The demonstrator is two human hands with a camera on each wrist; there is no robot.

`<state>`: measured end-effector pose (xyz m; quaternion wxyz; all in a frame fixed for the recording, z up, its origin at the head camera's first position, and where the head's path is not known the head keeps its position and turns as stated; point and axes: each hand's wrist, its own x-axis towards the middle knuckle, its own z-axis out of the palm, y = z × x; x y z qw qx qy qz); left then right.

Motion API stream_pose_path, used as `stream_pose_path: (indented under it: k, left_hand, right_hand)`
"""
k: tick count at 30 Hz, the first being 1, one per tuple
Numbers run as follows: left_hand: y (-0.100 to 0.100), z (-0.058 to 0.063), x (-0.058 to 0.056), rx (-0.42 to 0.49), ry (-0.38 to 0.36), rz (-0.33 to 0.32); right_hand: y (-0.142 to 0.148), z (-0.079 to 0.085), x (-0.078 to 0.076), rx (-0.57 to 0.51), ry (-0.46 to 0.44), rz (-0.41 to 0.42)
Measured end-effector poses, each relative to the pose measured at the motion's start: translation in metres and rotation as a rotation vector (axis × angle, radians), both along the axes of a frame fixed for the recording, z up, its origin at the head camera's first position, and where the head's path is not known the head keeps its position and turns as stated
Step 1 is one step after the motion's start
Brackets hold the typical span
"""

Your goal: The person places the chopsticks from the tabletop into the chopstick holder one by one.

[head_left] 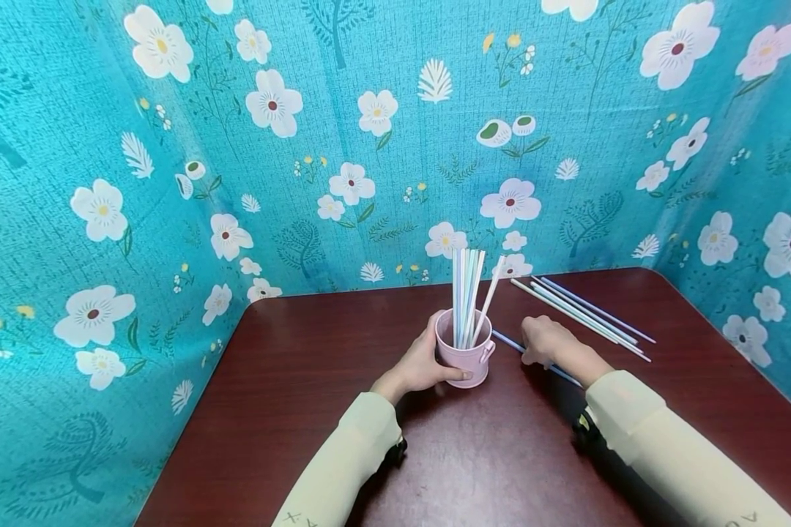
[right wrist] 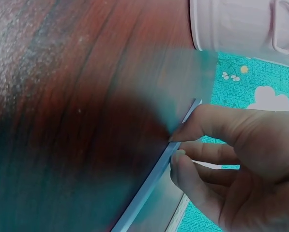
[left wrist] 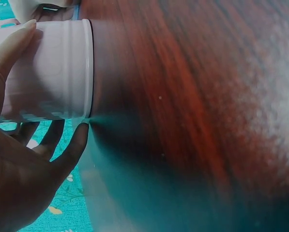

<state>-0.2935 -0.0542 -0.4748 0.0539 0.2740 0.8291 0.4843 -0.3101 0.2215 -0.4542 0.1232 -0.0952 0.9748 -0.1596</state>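
We see the left hand (head_left: pixel 417 366) with its grip curled around a pale pink, round bucket (head_left: pixel 464 361), thumb across the near side, fingers on the opposite side. The bucket stands on a glossy red-brown, wood-grained bench (head_left: pixel 316 359) and holds several slim pastel sticks (head_left: pixel 459 293). To its right, we find the right hand (head_left: pixel 555 347), grip nearly closed, thumb and fingertip pinching a slim blue-violet stick (right wrist: pixel 149 182) lying along the bench. Beyond lie more loose pastel sticks (head_left: pixel 593 307).
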Motion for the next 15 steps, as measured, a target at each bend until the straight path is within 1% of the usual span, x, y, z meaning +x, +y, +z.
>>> stream_pose_path:
  k: [4, 10, 15]
  left_hand:
    - [0.0001, -0.0001, 0.0004, 0.002, 0.000, 0.001]
    - [0.0006, -0.0042, -0.0007, -0.014, 0.011, 0.000]
    - [0.0005, -0.0042, -0.0009, -0.015, 0.010, 0.006]
  right_hand:
    - [0.0018, 0.0002, 0.0006, 0.022, -0.002, 0.007]
    - [0.0035, 0.0007, 0.0025, 0.035, -0.029, 0.002]
    - [0.0045, 0.0004, 0.0017, 0.028, -0.024, 0.030]
